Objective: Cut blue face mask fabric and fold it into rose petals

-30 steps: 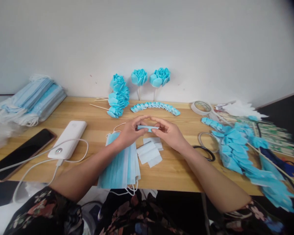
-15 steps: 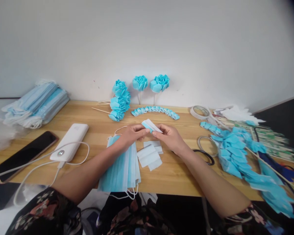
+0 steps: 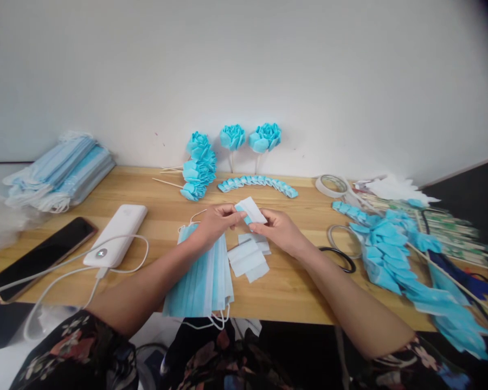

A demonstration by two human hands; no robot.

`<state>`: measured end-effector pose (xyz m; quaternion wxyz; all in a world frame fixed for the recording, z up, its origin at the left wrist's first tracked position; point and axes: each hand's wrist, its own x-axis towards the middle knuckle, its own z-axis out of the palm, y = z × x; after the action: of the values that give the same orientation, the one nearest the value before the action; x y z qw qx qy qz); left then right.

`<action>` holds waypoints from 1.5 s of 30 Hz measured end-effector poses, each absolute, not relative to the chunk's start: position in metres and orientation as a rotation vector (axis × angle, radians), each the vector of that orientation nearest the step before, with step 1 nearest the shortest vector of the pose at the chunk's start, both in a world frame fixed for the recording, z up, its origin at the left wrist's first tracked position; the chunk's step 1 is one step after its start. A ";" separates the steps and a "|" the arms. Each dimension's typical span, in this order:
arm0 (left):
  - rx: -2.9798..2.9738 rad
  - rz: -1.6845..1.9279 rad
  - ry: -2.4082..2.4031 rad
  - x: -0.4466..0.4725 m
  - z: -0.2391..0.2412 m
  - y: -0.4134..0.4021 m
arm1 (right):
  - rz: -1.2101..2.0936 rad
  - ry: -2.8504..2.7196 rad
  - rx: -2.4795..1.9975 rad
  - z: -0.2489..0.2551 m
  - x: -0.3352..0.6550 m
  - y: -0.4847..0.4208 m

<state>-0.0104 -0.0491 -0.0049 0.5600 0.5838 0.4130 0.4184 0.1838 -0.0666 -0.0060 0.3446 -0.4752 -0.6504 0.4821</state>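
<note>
Between my two hands is a small folded piece of mask fabric point(image 3: 251, 210), white with a blue strip along its left side. My left hand point(image 3: 223, 221) pinches its left edge between thumb and fingers. My right hand point(image 3: 280, 230) grips its right edge and lower corner. Just below lie several cut white fabric pieces point(image 3: 249, 260), loosely overlapping on the wooden table point(image 3: 284, 298). Under my left forearm, partly hidden by it, are blue face masks point(image 3: 199, 281) with white ear loops hanging past the table edge.
Blue fabric flowers point(image 3: 199, 168) on sticks and a pleated blue strip point(image 3: 257, 183) sit at the back. A mask stack point(image 3: 65, 170), phone point(image 3: 43, 257) and power bank point(image 3: 116, 234) with cable occupy the left. Tape point(image 3: 332, 186), a black ring point(image 3: 341, 261) and blue petal strips point(image 3: 384, 249) lie right.
The folded piece has tilted and opened out, so more of its white face shows. My right hand has shifted slightly lower on it; the left has barely moved.
</note>
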 end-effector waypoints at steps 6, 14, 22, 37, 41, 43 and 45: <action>1.392 0.973 0.956 -0.010 -0.004 -0.050 | 1.283 -1.717 -1.216 -0.005 0.183 -0.067; 1.368 0.982 0.919 -0.011 -0.007 -0.048 | 1.254 -1.728 -1.215 -0.004 0.183 -0.067; 1.337 1.017 0.924 -0.010 -0.005 -0.049 | 1.240 -1.721 -1.192 -0.007 0.181 -0.067; 1.056 0.969 0.761 -0.006 -0.008 -0.052 | 0.905 -1.820 -1.367 0.000 0.177 -0.069; 0.965 0.980 0.714 -0.005 -0.009 -0.052 | 0.814 -1.875 -1.361 -0.001 0.177 -0.070; 0.951 0.983 0.701 -0.004 -0.009 -0.051 | 0.814 -1.901 -1.338 -0.001 0.176 -0.070; 0.945 1.007 0.697 -0.005 -0.009 -0.050 | 0.807 -1.953 -1.310 -0.001 0.177 -0.069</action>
<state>-0.0048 -0.0502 -0.0090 0.7153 0.4269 0.3149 0.4549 0.1768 -0.0691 -0.0007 0.3217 -0.4988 -0.7437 0.3075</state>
